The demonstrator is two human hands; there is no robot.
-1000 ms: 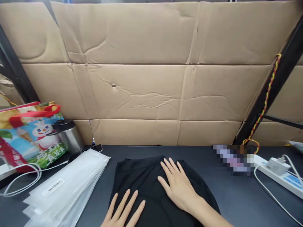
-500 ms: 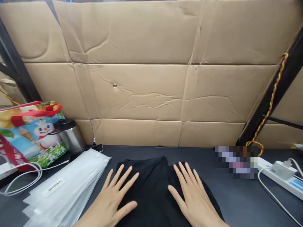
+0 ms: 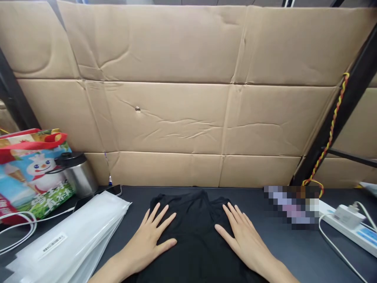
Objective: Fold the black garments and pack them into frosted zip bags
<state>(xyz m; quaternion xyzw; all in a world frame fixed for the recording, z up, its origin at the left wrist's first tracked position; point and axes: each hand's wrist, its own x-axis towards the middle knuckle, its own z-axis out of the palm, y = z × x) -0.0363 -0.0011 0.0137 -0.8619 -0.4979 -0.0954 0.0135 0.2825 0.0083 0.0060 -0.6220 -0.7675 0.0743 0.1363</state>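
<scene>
A black garment [image 3: 194,232] lies spread on the dark table, its far edge uneven and slightly wrinkled. My left hand [image 3: 153,237] rests on its left side, palm down with fingers apart. On the opposite side, my right hand [image 3: 246,237] lies flat with its thumb spread inward over the cloth. Neither hand grasps anything. The garment's near end runs out of the bottom of the view. Left of my left hand is a stack of frosted plastic bags [image 3: 76,232], the top one bearing a barcode label [image 3: 53,245].
A steel jug [image 3: 79,175] and a colourful carrier bag [image 3: 35,173] stand at the left, near a white cable [image 3: 32,224] and a phone [image 3: 114,190]. A white power strip [image 3: 353,228] lies right, beside a pixelated patch. A cardboard wall [image 3: 176,118] closes off the back.
Both hands have shifted slightly right over the garment, staying flat. The garment's far edge looks a little wider and its right side straighter. The camera view has moved slightly.
</scene>
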